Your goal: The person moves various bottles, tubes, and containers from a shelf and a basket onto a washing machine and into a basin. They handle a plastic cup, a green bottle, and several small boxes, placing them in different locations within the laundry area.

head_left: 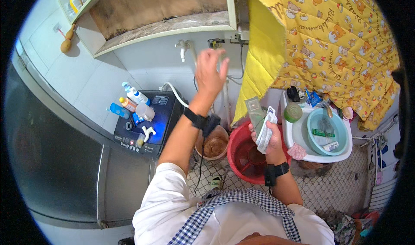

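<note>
My left hand (pixel 210 71) is raised in front of the wall, fingers partly bent and apart, holding nothing. It is just below a black fitting (pixel 215 43) on the wall and right of a white plastic tap (pixel 183 49). Above a red plastic basin (pixel 238 160), my right hand (pixel 274 139) grips a crumpled white tube (pixel 266 133) bearing print, together with a flat, translucent greenish item (pixel 255 110) whose kind I cannot tell. Both wrists wear black straps with small boxes.
A black washing machine (pixel 165 115) with bottles and a cup (pixel 145 112) stands left. A brown-stained bucket (pixel 212 144) is beside the red basin. Right, a white sink (pixel 291 136) holds a light blue basin (pixel 311 141). A yellow quilted cloth (pixel 311 50) hangs above. An empty-fronted shelf (pixel 162 31) juts overhead.
</note>
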The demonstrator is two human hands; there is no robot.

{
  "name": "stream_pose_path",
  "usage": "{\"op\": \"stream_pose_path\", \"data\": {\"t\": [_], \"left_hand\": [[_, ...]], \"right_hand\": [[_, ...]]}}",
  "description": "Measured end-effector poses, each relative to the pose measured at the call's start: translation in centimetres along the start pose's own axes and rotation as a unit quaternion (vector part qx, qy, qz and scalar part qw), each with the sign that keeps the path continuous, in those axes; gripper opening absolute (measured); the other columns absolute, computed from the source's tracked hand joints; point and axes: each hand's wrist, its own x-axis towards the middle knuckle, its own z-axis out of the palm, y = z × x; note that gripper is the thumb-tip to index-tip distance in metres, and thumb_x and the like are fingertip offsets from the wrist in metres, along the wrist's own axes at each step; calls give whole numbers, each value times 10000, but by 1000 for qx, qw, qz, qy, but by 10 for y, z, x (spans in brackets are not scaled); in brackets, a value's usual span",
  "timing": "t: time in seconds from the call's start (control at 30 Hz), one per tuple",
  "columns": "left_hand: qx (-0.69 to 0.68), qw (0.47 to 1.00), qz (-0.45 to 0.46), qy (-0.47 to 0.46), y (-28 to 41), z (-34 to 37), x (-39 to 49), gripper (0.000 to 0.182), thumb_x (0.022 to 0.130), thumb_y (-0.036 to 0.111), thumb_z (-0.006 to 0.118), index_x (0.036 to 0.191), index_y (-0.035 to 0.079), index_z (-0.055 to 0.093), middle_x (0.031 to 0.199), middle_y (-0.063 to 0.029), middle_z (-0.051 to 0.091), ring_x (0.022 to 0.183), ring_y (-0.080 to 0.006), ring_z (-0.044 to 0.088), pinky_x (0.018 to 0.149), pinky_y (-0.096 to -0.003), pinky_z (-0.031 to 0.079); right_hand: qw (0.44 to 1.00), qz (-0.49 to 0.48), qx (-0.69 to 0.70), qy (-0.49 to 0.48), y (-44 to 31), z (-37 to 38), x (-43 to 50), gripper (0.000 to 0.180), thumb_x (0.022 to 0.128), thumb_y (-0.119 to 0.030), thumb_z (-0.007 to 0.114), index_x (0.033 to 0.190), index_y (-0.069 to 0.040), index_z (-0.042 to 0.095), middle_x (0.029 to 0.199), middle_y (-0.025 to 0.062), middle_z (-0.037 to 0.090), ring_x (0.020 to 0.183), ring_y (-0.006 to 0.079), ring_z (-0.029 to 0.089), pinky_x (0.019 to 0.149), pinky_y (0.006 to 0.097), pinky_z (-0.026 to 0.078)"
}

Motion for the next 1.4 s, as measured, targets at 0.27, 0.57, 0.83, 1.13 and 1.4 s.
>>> {"op": "stream_pose_path", "data": {"t": [0.27, 0.57, 0.83, 1.13, 1.4], "left_hand": [[115, 985, 114, -63, -82, 12, 117, 393, 698, 359, 731, 985, 92, 712, 1245, -130, 518, 1168, -332, 426, 929, -475, 334], [105, 962, 127, -218, -108, 18, 139, 362, 683, 375, 682, 936, 119, 724, 1302, -96, 520, 1249, -309, 414, 983, -512, 296], [-50, 990, 82, -102, -111, 9, 126, 165, 730, 144, 735, 893, 112, 734, 1050, -46, 650, 1000, -241, 580, 853, -380, 417], [-547, 660, -481, -183, -86, -33, 66, 230, 814, 236, 764, 948, 71, 675, 772, 54, 599, 675, -24, 505, 491, -168, 373], [-500, 690, -498, -157, -77, -69, 33, 209, 830, 250, 744, 954, 105, 659, 794, 68, 575, 725, -27, 509, 525, -171, 386]], "right_hand": [[999, -43, -20, 28, 41, 45, 50, 441, 832, -196, 599, 1241, -110, 459, 1136, 138, 598, 999, 344, 629, 718, 394, 553], [995, -71, -13, 71, 61, 49, 73, 396, 841, -202, 606, 1208, -115, 486, 1091, 134, 622, 1007, 330, 636, 721, 402, 553], [995, -54, -30, 83, 53, 49, 70, 430, 825, -225, 640, 1215, -106, 504, 1115, 123, 622, 995, 324, 638, 718, 384, 562], [998, -7, -40, 51, 53, 54, 69, 443, 830, -231, 629, 1228, -107, 478, 1100, 131, 615, 959, 313, 645, 715, 381, 551], [997, 40, -60, 2, 71, 56, 61, 460, 831, -233, 623, 1248, -116, 465, 1101, 138, 609, 942, 320, 649, 679, 369, 566]]}}
